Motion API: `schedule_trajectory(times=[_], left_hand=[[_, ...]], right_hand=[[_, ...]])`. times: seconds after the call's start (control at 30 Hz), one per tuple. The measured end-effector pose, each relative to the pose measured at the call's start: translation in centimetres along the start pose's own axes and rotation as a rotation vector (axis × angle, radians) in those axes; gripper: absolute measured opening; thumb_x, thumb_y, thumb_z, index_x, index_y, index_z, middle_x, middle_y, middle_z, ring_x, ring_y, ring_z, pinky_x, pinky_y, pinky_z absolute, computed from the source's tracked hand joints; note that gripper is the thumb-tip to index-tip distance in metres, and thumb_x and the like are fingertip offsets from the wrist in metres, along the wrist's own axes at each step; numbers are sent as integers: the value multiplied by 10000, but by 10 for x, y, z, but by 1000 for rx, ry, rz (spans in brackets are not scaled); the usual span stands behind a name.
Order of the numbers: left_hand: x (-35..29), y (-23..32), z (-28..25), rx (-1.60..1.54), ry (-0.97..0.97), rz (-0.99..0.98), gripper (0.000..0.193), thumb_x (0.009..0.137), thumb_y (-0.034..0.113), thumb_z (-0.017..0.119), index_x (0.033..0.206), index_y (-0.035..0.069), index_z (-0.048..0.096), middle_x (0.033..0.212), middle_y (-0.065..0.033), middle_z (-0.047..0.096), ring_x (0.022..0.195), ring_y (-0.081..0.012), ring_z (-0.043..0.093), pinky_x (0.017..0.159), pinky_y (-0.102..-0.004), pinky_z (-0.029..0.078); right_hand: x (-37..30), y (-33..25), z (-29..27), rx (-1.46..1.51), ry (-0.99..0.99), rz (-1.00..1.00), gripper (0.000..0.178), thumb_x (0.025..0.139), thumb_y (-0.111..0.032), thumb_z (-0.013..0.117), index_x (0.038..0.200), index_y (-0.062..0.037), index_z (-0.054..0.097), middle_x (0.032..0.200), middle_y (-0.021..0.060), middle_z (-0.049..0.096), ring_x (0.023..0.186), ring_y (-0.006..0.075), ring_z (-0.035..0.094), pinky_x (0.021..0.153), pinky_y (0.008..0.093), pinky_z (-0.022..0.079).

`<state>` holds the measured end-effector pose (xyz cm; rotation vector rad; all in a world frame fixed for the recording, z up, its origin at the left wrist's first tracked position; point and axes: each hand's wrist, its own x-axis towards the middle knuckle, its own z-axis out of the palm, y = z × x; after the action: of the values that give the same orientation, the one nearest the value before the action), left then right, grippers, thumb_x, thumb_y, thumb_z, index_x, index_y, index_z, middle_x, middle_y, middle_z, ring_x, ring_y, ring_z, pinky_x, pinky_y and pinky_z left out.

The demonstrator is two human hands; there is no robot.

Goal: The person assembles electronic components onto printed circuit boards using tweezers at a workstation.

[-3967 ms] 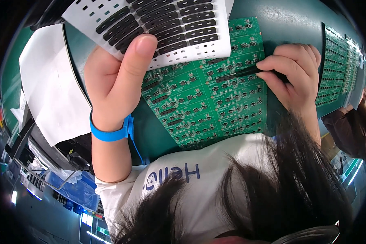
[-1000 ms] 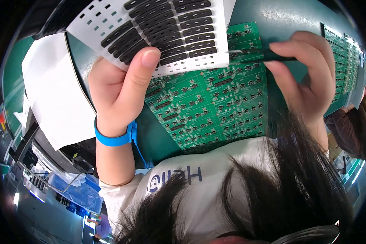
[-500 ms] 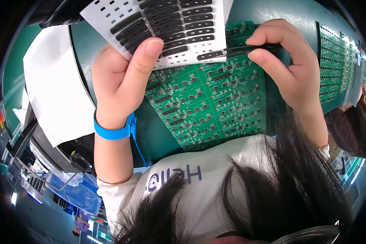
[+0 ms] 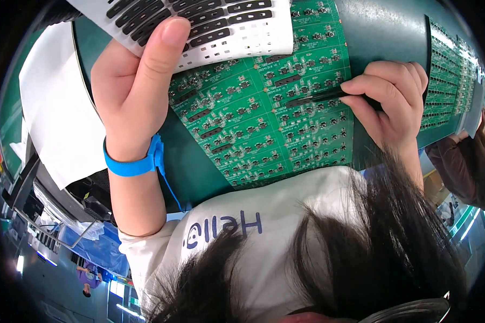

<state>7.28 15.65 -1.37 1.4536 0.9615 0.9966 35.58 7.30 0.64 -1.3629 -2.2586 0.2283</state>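
Note:
My left hand (image 4: 129, 102), with a blue wrist strap (image 4: 132, 164), pinches a white backing sheet (image 4: 248, 40) between thumb and fingers. Rows of black slotted pads (image 4: 205, 26) cover much of the sheet; its lower right part shows bare white with small cutouts. Below it lies a green circuit board panel (image 4: 312, 126), partly hidden by the sheet. My right hand (image 4: 390, 97) is closed on dark tweezers (image 4: 328, 97). Their tips meet a black pad (image 4: 297, 102) at the panel's right column. Several similar pads (image 4: 199, 114) sit on the board, mostly down its left column.
More green board panels (image 4: 439, 81) lie at the right on the dark green tabletop (image 4: 382, 32). A large white sheet (image 4: 59, 113) covers the left side. Another person's dark sleeve (image 4: 458, 167) shows at the right edge. Blue plastic (image 4: 99, 245) stands at lower left.
The tweezers carried a black pad from the backing sheet's lower edge down onto the panel. My left hand and the sheet have shifted up and left.

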Motion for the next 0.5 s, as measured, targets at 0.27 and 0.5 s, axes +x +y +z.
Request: schedule_trajectory(times=[0.27, 0.5], left_hand=[[1, 1, -2, 13, 15, -38, 203, 904, 154, 663, 991, -29, 680, 877, 12, 640, 771, -54, 519, 693, -176, 393], [-3, -3, -3, 42, 44, -11, 210, 899, 162, 672, 992, -25, 684, 888, 10, 644, 784, -54, 524, 711, -180, 399]], right_hand=[[4, 0, -5, -39, -17, -19, 193, 651, -241, 768, 826, -213, 692, 823, -54, 584, 670, 145, 502, 716, 284, 321], [3, 0, 3, -19, -15, -19, 200, 648, -243, 767, 831, -209, 694, 825, -50, 583, 669, 142, 501, 715, 284, 319]])
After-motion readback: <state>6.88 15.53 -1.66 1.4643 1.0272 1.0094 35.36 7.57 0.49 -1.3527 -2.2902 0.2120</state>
